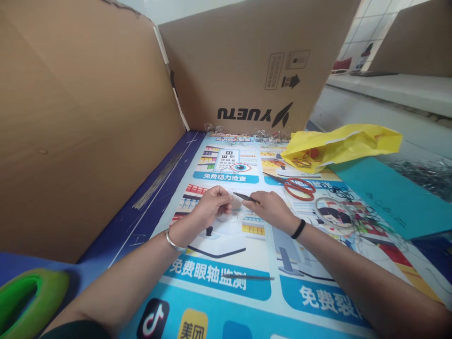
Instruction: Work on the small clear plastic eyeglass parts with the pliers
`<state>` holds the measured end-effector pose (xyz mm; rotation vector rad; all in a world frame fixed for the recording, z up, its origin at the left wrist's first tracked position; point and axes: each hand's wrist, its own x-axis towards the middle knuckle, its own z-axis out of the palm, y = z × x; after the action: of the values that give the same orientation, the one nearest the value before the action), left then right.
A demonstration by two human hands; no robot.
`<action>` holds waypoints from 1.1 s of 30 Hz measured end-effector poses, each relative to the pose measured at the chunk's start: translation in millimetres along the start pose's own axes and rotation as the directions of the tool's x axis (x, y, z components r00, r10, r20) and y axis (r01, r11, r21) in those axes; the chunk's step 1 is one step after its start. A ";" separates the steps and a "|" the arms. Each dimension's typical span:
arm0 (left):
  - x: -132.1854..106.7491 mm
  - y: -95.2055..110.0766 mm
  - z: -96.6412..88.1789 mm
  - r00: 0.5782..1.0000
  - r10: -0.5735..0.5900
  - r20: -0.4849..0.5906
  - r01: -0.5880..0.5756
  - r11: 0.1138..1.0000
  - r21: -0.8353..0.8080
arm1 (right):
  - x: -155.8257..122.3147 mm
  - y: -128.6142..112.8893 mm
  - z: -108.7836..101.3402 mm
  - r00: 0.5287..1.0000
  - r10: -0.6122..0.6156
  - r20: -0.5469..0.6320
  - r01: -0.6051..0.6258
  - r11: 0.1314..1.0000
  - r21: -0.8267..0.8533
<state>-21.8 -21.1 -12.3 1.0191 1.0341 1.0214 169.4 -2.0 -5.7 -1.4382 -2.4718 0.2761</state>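
My left hand (214,205) is closed in a pinch on a thin, clear loop (237,215) that looks like wire or line; its exact kind is too fine to make out. Facing it, my right hand (270,206) is closed around a small dark pointed tool (243,197). The tool's tip points left, close to the left fingertips; most of its handle is hidden in the hand. Red-handled scissors (299,188) lie just beyond my right hand, blades to the left. Nearer to me, a thin dark rod (259,278) rests on the printed sheet (226,294).
Cardboard walls (212,70) stand at the left and back. A bundle of thin straight wires (155,186) lies left, a green tape roll (58,287) front left. At right are a yellow bag (353,141), a teal sheet (391,197) and tangled dark loops (341,190).
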 end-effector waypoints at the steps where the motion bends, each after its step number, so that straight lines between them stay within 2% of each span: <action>1: -0.2 -0.3 0.5 1.000 0.000 -0.011 0.000 1.000 0.008 | 0.0 0.2 0.5 1.000 -0.004 -0.001 0.004 1.000 -0.001; 7: -3.0 2.0 4.9 0.999 0.007 -0.039 -0.005 0.999 0.043 | 0.9 1.6 3.0 1.000 -0.022 -0.004 0.022 1.000 -0.010; 15: 0.7 4.4 -1.2 0.993 -0.072 0.097 0.066 0.996 0.062 | 0.5 3.8 5.3 0.998 -0.054 -0.022 0.054 0.998 0.016; 20: 2.3 5.5 -3.7 0.986 -0.093 0.141 0.084 0.994 0.066 | 1.3 4.2 7.7 0.999 -0.048 -0.018 0.048 0.999 -0.001; 33: 0.1 8.8 -1.7 0.983 -0.106 0.149 0.097 0.993 0.062 | 0.8 1.9 12.3 0.999 -0.009 -0.040 0.007 0.999 -0.053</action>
<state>-24.8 -18.9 -4.2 1.0607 0.9818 0.8232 166.6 -0.7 -17.8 -1.4400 -2.4692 0.1803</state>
